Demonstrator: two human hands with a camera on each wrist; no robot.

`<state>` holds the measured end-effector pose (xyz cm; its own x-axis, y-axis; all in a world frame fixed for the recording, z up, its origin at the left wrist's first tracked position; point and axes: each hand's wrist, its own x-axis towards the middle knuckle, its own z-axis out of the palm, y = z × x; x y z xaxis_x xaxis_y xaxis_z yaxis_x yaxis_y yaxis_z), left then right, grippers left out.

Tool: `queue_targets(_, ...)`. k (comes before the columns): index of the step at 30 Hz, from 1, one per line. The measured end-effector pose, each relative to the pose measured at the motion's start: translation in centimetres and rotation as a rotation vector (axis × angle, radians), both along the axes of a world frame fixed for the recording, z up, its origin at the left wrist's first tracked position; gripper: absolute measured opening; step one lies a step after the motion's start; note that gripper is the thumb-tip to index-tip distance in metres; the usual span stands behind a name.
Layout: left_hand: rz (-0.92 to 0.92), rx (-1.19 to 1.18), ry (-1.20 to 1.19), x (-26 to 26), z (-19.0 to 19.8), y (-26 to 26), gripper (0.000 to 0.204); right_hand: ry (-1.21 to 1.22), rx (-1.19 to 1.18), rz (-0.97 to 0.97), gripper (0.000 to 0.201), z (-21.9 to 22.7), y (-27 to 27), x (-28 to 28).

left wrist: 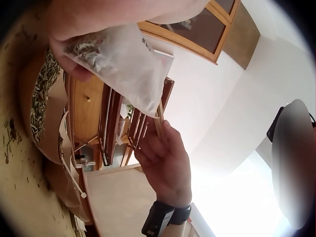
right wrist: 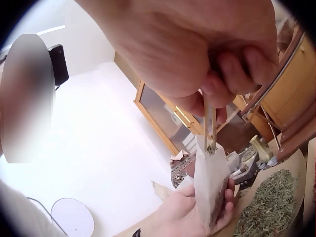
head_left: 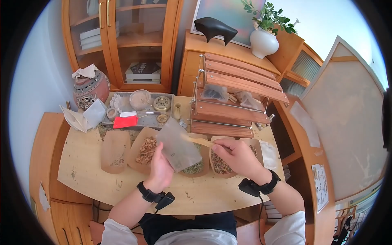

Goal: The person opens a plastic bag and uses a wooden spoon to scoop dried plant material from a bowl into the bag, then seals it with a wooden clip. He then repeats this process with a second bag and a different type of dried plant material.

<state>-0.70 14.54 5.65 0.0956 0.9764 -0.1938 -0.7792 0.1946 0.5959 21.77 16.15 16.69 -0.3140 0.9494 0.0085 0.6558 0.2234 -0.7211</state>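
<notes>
Landmark: slatted rack (head_left: 245, 85), toward the back of the table (head_left: 134, 192). Translucent bag (head_left: 178, 145) held aloft, near side of the rack and left of it, over a row of paper trays (head_left: 114, 143); leafy bits in its lower part. Left hand (head_left: 161, 169) grips it, thumb against one face, fingers against the other. Right hand (head_left: 241, 157), near side of the rack, fingers curled round wooden tongs (head_left: 201, 141); tips at the bag's top edge, green bits there. Grey tray (head_left: 151, 120) left of the rack; brass vase (head_left: 177, 110) narrows the gap between. Room for moving: crumb-strewn strip, from the paper trays to the table edge farthest from the rack.
</notes>
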Motion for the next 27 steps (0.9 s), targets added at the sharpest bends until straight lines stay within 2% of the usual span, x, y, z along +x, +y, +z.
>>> queue_targets(3,-0.015,0.003,-0.021,-0.1,-0.3,0.0,0.057,0.011,0.108,0.013,0.031,0.0,-0.3,0.5)
queue_targets(9,0.019,0.02,-0.026,-0.1,-0.3,0.0,0.057,0.057,0.063,-0.084,0.032,1.1,-0.9,2.5)
queue_targets(13,0.111,-0.003,-0.033,-0.2,-0.2,0.2,0.057,-0.123,-0.091,-0.097,0.029,-0.2,-0.4,4.4)
queue_targets(16,0.153,-0.009,-0.043,-0.4,-0.3,0.4,0.056,-0.313,-0.235,0.004,0.032,-1.9,0.3,5.1)
queue_targets(19,0.165,-0.01,-0.041,-0.3,-0.5,0.5,0.055,-0.296,-0.225,0.041,0.033,-4.2,0.8,5.1)
queue_targets(27,0.177,-0.018,-0.011,-0.4,-0.7,0.6,0.056,-0.067,-0.486,-0.063,0.038,-6.5,2.0,2.6)
